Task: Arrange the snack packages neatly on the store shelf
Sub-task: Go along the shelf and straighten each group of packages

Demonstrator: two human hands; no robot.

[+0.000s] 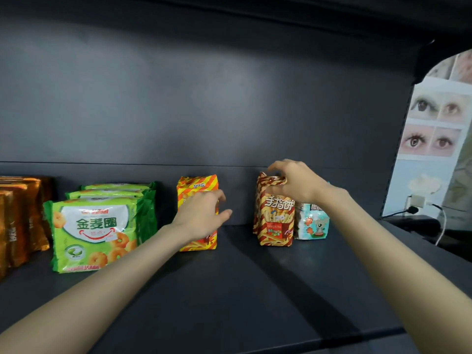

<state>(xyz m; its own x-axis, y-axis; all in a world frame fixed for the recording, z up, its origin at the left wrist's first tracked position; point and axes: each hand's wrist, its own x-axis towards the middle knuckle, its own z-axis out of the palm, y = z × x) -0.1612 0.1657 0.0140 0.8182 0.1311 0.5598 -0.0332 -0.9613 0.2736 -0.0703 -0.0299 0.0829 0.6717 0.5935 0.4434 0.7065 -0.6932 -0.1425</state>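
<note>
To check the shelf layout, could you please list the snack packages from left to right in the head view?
Orange-brown packs → green ring-snack packs → yellow-striped pack → red-striped stick pack → pale blue koala pack.

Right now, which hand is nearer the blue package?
Right. The right hand grips the red striped package beside the blue package; the left hand is farther left, at the yellow package.

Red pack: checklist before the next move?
1. Right hand pinches red pack by its top: ok.
2. Red pack upright: ok.
3. Shelf bare between red pack and yellow pack: ok.
4. Left hand out of that gap: not ok, fingertips reach in.
5. Blue pack free of red pack: cannot tell.
</note>
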